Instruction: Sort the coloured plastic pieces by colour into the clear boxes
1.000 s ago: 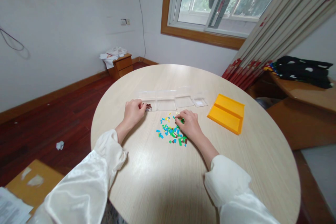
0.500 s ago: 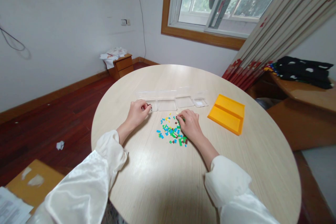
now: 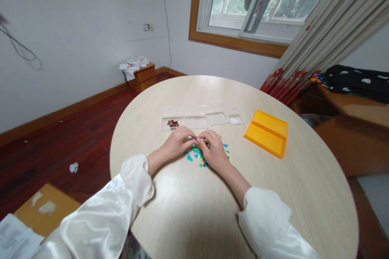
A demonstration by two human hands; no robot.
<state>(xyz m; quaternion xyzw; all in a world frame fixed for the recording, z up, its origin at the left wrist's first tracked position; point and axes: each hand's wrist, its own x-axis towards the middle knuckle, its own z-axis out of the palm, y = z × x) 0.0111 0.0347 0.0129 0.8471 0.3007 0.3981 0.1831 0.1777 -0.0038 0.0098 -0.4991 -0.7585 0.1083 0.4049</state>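
My left hand [image 3: 178, 142] and my right hand [image 3: 213, 150] meet fingertip to fingertip over a pile of small building bricks [image 3: 196, 153]. Between the pinched fingers shows a bit of a small brown brick [image 3: 196, 139], mostly covered by them. Blue, green, yellow and brown bricks lie scattered on the table under and around both hands; my right hand hides part of the pile. Just beyond my left hand, a clear plastic tray with compartments [image 3: 196, 122] holds a heap of brown bricks [image 3: 173, 123] in its leftmost compartment.
An open yellow box [image 3: 267, 132] with a divider lies to the right on the round wooden table [image 3: 194, 210]. A small cabinet [image 3: 144, 76] with papers stands by the wall. At the far right is a wooden desk [image 3: 358, 107] with dark patterned cloth.
My left hand has moved from the tray's leftmost compartment right to the pile, uncovering the brown bricks there. My right hand has shifted slightly left, and the fingertips now meet.
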